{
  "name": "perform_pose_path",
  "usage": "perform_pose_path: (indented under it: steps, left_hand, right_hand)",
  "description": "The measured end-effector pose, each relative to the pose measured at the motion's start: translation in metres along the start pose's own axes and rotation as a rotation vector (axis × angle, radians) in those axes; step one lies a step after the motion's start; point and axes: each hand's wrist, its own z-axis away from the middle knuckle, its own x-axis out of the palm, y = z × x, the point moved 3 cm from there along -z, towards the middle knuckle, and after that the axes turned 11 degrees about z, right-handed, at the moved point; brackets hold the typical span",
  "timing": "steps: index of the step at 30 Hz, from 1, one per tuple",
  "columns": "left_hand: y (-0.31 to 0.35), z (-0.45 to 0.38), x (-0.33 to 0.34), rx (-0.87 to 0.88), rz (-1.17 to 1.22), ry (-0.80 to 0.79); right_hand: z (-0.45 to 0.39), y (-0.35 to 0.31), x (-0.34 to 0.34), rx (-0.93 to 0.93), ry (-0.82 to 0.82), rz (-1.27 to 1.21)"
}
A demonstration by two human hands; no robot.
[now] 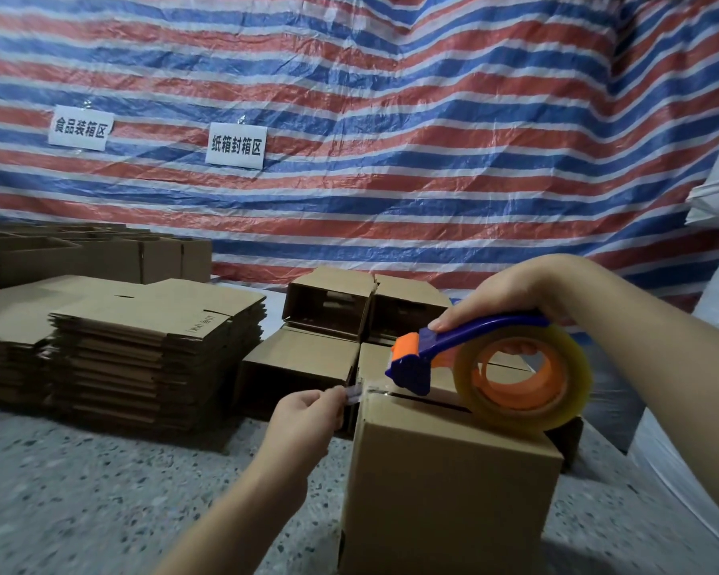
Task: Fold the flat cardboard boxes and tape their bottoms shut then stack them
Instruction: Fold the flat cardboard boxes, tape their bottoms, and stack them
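Note:
A folded cardboard box (445,491) stands in front of me with its closed flaps up and a dark seam across the top. My right hand (511,296) grips the blue and orange tape dispenser (494,367), whose clear tape roll rests on the box top. My left hand (304,417) pinches the loose end of the tape (355,394) at the box's left top edge. A tall stack of flat boxes (150,350) lies to the left. Several folded open boxes (328,309) sit stacked behind.
A red, white and blue striped tarp (391,159) hangs behind with two white paper signs (235,149). More open boxes (100,255) stand at the far left. The floor (100,491) is speckled grey stone. White sacks (714,325) stand at the right.

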Motion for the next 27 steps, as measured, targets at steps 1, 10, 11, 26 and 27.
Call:
perform_pose_path:
  steps: [1,10,11,26,27]
  left_hand:
    - [-0.002,0.0,0.0,0.001,0.002,-0.001]
    - [-0.017,0.007,0.015,-0.035,0.009,-0.067]
    - [-0.017,0.007,0.015,-0.043,0.013,-0.072]
    - [-0.019,0.011,0.015,-0.084,-0.038,0.066]
    - [-0.013,0.015,0.014,0.027,-0.019,0.072]
  right_hand:
    - [-0.001,-0.001,0.0,-0.002,-0.005,0.012]
    - [-0.003,-0.001,0.0,-0.001,-0.034,0.006]
    - [-0.003,-0.001,0.0,-0.002,-0.032,0.006]
    - [-0.001,-0.002,0.001,-0.006,-0.049,-0.01]
    - [0.0,-0.002,0.001,-0.008,-0.05,-0.01]
